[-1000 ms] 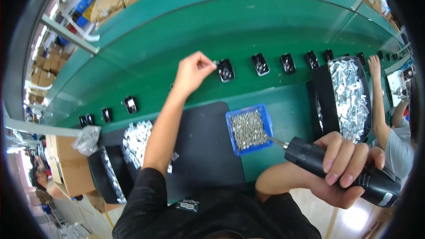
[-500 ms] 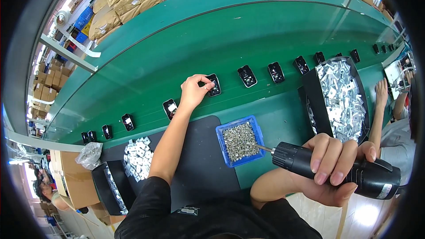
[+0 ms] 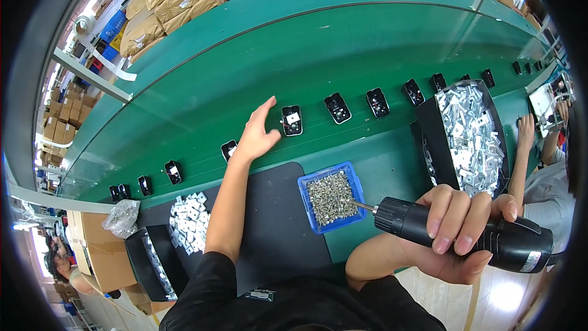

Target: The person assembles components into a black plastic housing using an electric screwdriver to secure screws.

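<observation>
My left hand (image 3: 258, 133) hovers over the green conveyor belt (image 3: 233, 79) with its fingers apart and nothing in them. Just right of it lies a black housing (image 3: 292, 121) with a silvery-white square plate (image 3: 293, 117) inside. Another housing (image 3: 228, 149) is partly hidden under my left wrist. My right hand (image 3: 459, 230) grips a black electric screwdriver (image 3: 404, 219), its bit pointing left over a blue tray (image 3: 315, 228) filled with small screws (image 3: 331, 197). The bit tip appears at the screws; I cannot tell whether it touches them.
More black housings (image 3: 337, 108) line the belt on both sides. A black bin (image 3: 442, 141) heaped with metal plates stands at right, near a co-worker's arm (image 3: 525, 147). White plates (image 3: 189, 222) lie on the black mat (image 3: 269, 220), beside another black box (image 3: 142, 266) and a carton (image 3: 101, 248).
My left hand has let go of the white plate, now flat in the housing, and drawn back left with its fingers spread. The housings have shifted slightly left; the right hand is nearly still.
</observation>
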A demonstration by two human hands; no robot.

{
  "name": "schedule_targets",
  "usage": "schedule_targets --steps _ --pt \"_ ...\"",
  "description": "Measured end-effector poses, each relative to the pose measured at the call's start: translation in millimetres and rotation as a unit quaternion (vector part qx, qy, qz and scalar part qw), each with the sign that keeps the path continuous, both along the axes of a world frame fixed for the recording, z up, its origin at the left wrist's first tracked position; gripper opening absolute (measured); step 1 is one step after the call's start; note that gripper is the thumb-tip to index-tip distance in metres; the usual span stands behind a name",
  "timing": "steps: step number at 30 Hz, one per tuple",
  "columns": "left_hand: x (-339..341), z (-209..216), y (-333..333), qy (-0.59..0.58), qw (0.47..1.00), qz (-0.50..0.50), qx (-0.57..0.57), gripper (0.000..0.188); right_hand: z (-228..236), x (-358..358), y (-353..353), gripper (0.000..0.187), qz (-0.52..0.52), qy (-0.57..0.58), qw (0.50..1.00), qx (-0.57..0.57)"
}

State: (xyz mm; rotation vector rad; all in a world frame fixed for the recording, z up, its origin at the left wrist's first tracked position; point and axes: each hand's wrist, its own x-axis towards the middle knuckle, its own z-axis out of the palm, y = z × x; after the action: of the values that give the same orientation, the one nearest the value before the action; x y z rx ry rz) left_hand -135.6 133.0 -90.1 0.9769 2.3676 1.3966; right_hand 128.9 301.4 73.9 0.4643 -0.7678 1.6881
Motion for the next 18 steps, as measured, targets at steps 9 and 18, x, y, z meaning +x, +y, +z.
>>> schedule_targets --steps 9,18 --pt "26 14 7 0.086 0.992 -0.015 -0.096 0.081 3 -7 -7 0.045 0.036 0.008 0.999 0.026" --pt "104 95 0 0.106 0.966 -0.166 0.17 0.088 -2 -15 -12 0.044 0.003 -0.019 1.0 0.019"
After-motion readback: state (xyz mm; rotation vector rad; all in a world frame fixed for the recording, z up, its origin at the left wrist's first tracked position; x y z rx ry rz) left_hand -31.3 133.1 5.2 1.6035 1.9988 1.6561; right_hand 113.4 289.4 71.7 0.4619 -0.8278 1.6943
